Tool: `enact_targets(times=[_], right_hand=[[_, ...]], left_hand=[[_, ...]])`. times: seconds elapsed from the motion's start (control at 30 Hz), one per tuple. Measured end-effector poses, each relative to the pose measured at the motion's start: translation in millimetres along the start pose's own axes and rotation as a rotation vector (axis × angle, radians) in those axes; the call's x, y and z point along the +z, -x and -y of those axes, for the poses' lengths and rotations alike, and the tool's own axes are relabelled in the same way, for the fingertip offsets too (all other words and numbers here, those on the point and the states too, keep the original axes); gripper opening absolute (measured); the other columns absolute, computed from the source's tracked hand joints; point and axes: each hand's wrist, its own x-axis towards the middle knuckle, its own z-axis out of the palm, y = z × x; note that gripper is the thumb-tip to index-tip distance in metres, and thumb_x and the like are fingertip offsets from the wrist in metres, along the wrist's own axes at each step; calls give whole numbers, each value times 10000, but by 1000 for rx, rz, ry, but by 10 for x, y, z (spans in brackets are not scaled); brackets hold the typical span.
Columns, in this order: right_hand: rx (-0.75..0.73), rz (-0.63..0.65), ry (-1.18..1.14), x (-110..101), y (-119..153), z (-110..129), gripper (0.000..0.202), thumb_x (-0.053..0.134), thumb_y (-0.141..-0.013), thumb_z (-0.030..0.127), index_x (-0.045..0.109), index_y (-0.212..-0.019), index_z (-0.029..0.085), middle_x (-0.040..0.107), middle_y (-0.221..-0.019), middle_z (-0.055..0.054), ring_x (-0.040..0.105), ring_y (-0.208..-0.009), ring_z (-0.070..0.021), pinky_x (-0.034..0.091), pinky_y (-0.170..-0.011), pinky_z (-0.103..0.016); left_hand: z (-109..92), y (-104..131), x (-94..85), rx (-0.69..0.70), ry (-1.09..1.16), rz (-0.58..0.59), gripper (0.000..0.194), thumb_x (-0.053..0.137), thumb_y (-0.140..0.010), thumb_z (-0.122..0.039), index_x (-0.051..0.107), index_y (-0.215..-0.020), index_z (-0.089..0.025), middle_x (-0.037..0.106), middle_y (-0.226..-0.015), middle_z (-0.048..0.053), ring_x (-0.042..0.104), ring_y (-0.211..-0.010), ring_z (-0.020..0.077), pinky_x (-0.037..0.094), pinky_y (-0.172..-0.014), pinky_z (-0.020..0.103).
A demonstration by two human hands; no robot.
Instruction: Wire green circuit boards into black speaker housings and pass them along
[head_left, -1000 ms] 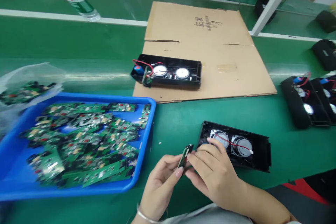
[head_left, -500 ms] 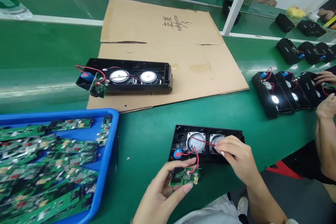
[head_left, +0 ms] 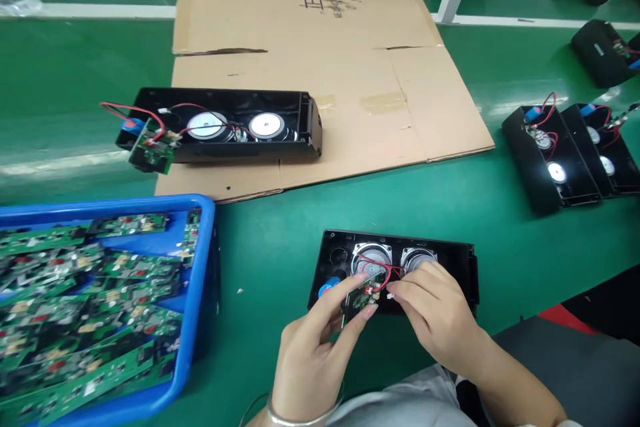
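Note:
Between thumb and fingers, my left hand [head_left: 320,340] grips a green circuit board [head_left: 356,300], tilted, with red wires attached. My right hand [head_left: 437,313] is closed in a pinch on a small white wire connector [head_left: 391,295], close to the board's right edge. Both hands are over an open black speaker housing [head_left: 457,273] that lies on the green table. Inside it sit two round speaker drivers, the left one [head_left: 370,260] plainer to see, the right one partly behind my right hand. A blue cylindrical cell [head_left: 329,285] lies at the housing's left end.
A blue tray [head_left: 200,293] of several circuit boards stands at left. On a flat cardboard sheet [head_left: 360,73] rests another speaker housing [head_left: 230,152] with a wired board [head_left: 150,147] at its left end. More black housings [head_left: 540,160] stand at right.
My left hand has raised and tilted the circuit board towards the speaker drivers. My right hand has brought the wire end down and left beside it. The camera view has shifted.

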Motion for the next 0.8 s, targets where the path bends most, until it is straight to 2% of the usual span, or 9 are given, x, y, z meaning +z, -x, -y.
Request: enact_targets(times=[0.17, 0.27, 0.4, 0.53, 0.63, 0.8], right_hand=[[-52, 35, 102, 17, -20, -5, 226, 424, -898, 85, 646, -856, 101, 581, -665, -48, 409, -607, -152, 345, -546, -297], [-73, 32, 152, 26, -24, -18, 228, 433, -901, 97, 646, -817, 93, 556, -636, -41, 398, -597, -150, 326, -533, -295], [-143, 26, 225, 45, -16, -8, 246, 422, -895, 80, 649, -799, 77, 536, -608, -40, 381, -578, -157, 286, -509, -308], [-154, -8, 262, 69, -17, 16, 255, 421, -891, 74, 652, -784, 71, 527, -588, -42, 381, -569, -159, 261, -500, -314], [-113, 3, 194, 72, -20, 16, 256, 420, -904, 93, 648, -788, 82, 537, -592, -38, 400, -570, -154, 289, -506, -308], [61, 3, -85, 45, -21, 1, 240, 420, -928, 125, 619, -794, 126, 614, -714, -46, 487, -643, -142, 399, -578, -280]], left_hand=[[-16, -5, 15, 23, -24, 19, 249, 671, -745, -246, 688, -992, -274, 753, -826, -27, 696, -644, 159, 554, -616, 206], [-4, -7, 4, 47, -77, 42, 262, 655, -755, -236, 686, -1012, -270, 748, -802, -24, 670, -568, 148, 551, -597, 223], [10, -7, -13, 126, -203, 58, 283, 655, -754, -214, 683, -1027, -282, 733, -733, -42, 561, -429, 96, 508, -523, 199], [1, -2, 2, 146, -217, 34, 293, 655, -759, -219, 675, -1042, -291, 748, -841, -29, 646, -538, 115, 520, -573, 186], [1, 3, 17, 121, -157, 24, 278, 649, -764, -214, 674, -1030, -291, 748, -884, -29, 683, -617, 139, 539, -610, 195], [9, 10, 23, 101, -99, 28, 265, 655, -753, -183, 678, -990, -300, 749, -842, -49, 677, -590, 126, 527, -532, 173]])
